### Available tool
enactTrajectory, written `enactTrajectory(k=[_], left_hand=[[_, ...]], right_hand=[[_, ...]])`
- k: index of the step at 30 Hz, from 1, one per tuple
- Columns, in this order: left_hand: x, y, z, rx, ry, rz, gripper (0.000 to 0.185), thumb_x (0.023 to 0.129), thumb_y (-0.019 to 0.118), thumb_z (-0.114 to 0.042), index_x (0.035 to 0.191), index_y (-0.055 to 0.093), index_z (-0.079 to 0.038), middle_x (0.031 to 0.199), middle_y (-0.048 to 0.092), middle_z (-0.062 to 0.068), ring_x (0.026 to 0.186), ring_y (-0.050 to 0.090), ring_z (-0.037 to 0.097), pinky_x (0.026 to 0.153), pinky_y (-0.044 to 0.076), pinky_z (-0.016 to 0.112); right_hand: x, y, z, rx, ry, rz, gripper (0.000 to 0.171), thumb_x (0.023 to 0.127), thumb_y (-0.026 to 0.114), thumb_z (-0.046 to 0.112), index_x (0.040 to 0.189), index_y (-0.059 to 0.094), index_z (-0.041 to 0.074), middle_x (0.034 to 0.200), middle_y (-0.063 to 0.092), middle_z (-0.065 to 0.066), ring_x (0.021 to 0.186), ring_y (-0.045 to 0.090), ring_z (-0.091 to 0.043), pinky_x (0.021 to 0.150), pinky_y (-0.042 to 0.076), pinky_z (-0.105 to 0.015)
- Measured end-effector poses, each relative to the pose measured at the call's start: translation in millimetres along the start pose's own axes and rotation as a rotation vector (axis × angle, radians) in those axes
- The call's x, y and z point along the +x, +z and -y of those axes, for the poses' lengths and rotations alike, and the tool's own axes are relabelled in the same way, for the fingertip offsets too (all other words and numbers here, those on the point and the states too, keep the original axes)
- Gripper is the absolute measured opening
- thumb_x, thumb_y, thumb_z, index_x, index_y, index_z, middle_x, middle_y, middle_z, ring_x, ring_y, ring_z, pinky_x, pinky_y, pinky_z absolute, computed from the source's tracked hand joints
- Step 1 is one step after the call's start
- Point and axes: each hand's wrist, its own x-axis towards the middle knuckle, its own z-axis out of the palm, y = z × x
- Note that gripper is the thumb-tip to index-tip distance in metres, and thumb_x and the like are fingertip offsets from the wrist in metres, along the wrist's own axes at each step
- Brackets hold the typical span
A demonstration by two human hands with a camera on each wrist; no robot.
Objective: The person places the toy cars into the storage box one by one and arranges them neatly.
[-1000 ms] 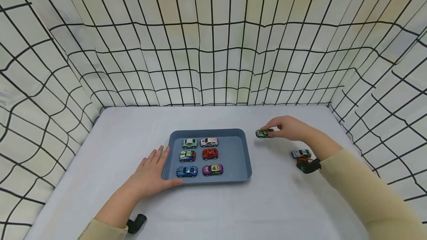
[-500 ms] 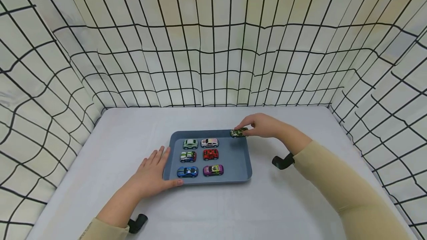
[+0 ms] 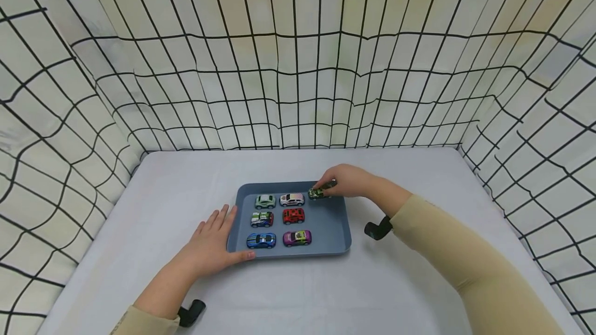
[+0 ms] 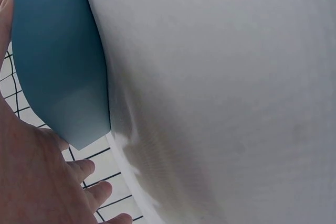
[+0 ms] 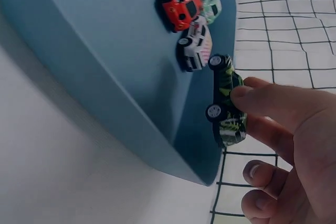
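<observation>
Between thumb and fingers, my right hand (image 3: 350,180) pinches a green camouflage toy car (image 5: 227,103) over the back right part of the blue-grey tray (image 3: 328,231). Just left of it stands a white toy car with a pink pattern (image 3: 292,200), and beyond that a mint-green toy car (image 3: 265,201). A red toy car (image 3: 293,216) and a white, green and blue one (image 3: 262,219) make the middle row. In front are a blue toy car (image 3: 261,241) and a purple one (image 3: 297,238). With fingers spread, my left hand (image 3: 211,244) rests against the tray's left edge.
A white cloth covers the table (image 3: 298,293). Behind it and along both sides hangs a black-lined net (image 3: 298,66) against a pale backing. Black wrist devices (image 3: 378,228) sit at both sleeves.
My right hand has carried the camouflage car leftward from beside the tray to above its back right part. The arm no longer covers the same spot. My left hand stays put.
</observation>
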Motion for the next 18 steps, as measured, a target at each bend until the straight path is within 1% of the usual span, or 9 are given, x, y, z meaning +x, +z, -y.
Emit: enactTrajectory(k=[3, 9, 18], left_hand=[[0.1, 0.5, 0.9, 0.0, -0.001, 0.0, 0.128, 0.071, 0.062, -0.083, 0.158, 0.016, -0.001, 0.161, 0.014, 0.026, 0.146, 0.014, 0.05, 0.114, 0.013, 0.068], [0.3, 1.3, 2.2, -0.005, 0.0, 0.0, 0.129, 0.071, 0.061, -0.084, 0.158, 0.016, -0.001, 0.162, 0.014, 0.026, 0.146, 0.013, 0.05, 0.114, 0.012, 0.068], [-0.4, 0.9, 0.8, -0.01, 0.001, -0.004, 0.129, 0.07, 0.062, -0.084, 0.158, 0.015, -0.001, 0.161, 0.014, 0.026, 0.146, 0.014, 0.05, 0.114, 0.013, 0.068]], right_hand=[[3, 5, 2, -0.016, 0.022, 0.016, 0.028, 0.095, 0.069, 0.023, 0.122, 0.073, 0.028, 0.123, 0.067, 0.004, 0.111, 0.06, -0.014, 0.1, 0.048, -0.037], [6, 15, 3, -0.07, 0.052, 0.025, 0.027, 0.095, 0.069, 0.023, 0.121, 0.073, 0.027, 0.126, 0.067, 0.003, 0.118, 0.059, -0.016, 0.102, 0.047, -0.039], [11, 21, 3, -0.16, 0.061, 0.032, 0.028, 0.093, 0.071, 0.025, 0.121, 0.073, 0.029, 0.126, 0.067, 0.004, 0.117, 0.06, -0.016, 0.098, 0.049, -0.038]])
